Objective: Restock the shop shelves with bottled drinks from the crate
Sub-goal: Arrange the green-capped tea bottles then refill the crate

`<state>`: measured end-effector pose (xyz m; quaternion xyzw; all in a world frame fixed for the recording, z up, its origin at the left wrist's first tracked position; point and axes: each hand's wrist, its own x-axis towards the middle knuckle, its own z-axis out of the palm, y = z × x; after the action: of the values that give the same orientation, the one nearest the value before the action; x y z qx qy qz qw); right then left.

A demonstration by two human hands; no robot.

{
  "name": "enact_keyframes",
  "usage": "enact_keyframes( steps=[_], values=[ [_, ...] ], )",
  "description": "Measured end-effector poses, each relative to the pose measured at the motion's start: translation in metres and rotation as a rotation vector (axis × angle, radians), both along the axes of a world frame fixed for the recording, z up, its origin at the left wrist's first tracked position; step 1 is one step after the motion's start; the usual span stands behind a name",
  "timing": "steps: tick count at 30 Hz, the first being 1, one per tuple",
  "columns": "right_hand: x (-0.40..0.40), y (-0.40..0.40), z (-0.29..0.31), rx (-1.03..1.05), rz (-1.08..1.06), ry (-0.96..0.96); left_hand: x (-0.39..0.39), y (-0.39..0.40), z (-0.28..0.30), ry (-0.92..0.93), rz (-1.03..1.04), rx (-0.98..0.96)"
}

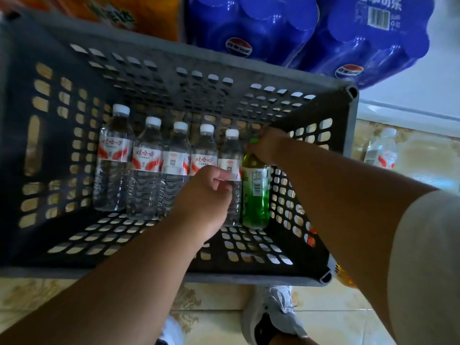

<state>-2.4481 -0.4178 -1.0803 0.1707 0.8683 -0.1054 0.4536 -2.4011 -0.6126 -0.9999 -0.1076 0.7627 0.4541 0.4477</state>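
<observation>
Fingers of our right hand (265, 145) grip the green bottle (256, 195) by its neck, at the crate's (174, 53) three o'clock. Our left hand (206, 195) curls round the nearest water bottle (231, 155).

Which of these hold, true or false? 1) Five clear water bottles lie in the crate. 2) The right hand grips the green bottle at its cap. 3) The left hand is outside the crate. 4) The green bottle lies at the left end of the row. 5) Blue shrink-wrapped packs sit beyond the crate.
1) True: five clear plastic water bottles lie in the dark slotted plastic crate.
2) True: right hand, green plastic bottle.
3) False: the left hand is inside, at the rightmost water bottle.
4) False: right end.
5) True: blue shrink-wrapped packs.
</observation>
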Motion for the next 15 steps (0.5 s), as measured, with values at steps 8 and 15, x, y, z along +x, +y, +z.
enact_keyframes(
  steps=[8,15],
  values=[
    [0.028,-0.031,0.021,-0.267,-0.669,0.306,0.002,-0.015,0.003,0.000,0.014,-0.042],
    [0.032,-0.062,0.111,-0.374,-0.737,0.552,0.004,-0.019,0.046,0.075,-0.007,-0.145]
  ],
)
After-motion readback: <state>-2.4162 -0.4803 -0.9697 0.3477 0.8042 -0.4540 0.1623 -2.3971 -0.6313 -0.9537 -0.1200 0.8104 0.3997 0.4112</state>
